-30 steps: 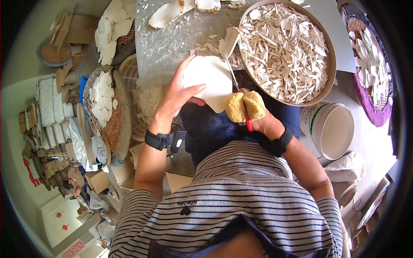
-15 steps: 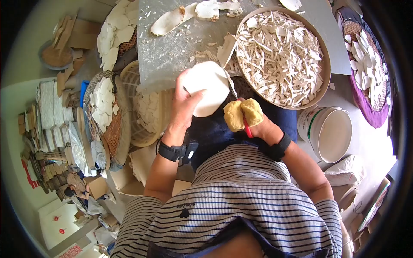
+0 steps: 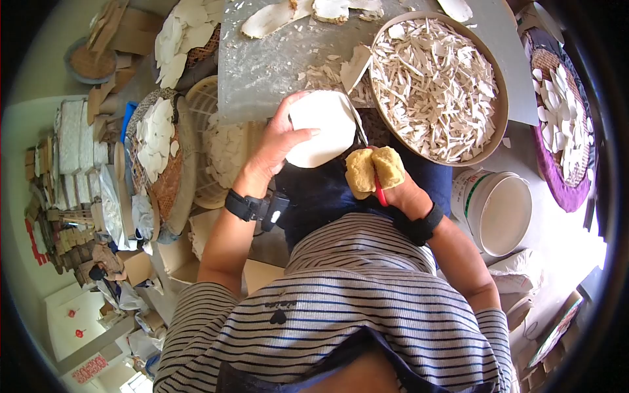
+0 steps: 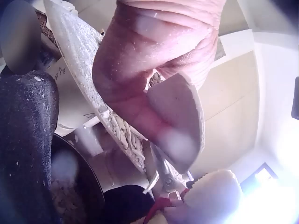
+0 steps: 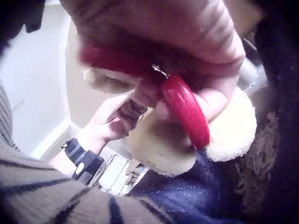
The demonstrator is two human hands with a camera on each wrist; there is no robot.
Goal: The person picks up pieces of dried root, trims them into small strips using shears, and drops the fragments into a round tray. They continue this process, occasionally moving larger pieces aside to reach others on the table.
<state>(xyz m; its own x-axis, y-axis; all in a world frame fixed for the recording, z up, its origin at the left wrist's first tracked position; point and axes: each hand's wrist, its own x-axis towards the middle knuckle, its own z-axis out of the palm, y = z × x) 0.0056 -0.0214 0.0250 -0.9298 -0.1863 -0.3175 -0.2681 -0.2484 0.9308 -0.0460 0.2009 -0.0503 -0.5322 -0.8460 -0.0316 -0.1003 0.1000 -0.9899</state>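
Observation:
In the head view my left hand (image 3: 278,144) holds a thin white slice (image 3: 321,131) with a rounded edge, its thumb lying across the upper face. Beside the slice, my right hand (image 3: 406,196) grips scissors (image 3: 380,194) with red handles. Thick yellow foam pads (image 3: 390,167) are fixed about the handles. The metal blades (image 3: 360,133) stand along the slice's right edge. From the left wrist, the slice (image 4: 180,112) shows edge-on near the scissors' pivot (image 4: 168,181). In the right wrist view, fingers curl around the red handle (image 5: 187,109).
A round tray (image 3: 504,98) heaped with white strips sits on the grey table (image 3: 275,72), with larger pieces (image 3: 275,18) behind. A white bucket (image 3: 501,213) stands at right. Baskets of slices (image 3: 154,141) line the left; a purple-rimmed one (image 3: 570,187) is far right.
The slice has turned in my left hand; its pointed lower corner from a second ago no longer shows, and a rounded edge faces down. My right hand keeps its hold on the scissors.

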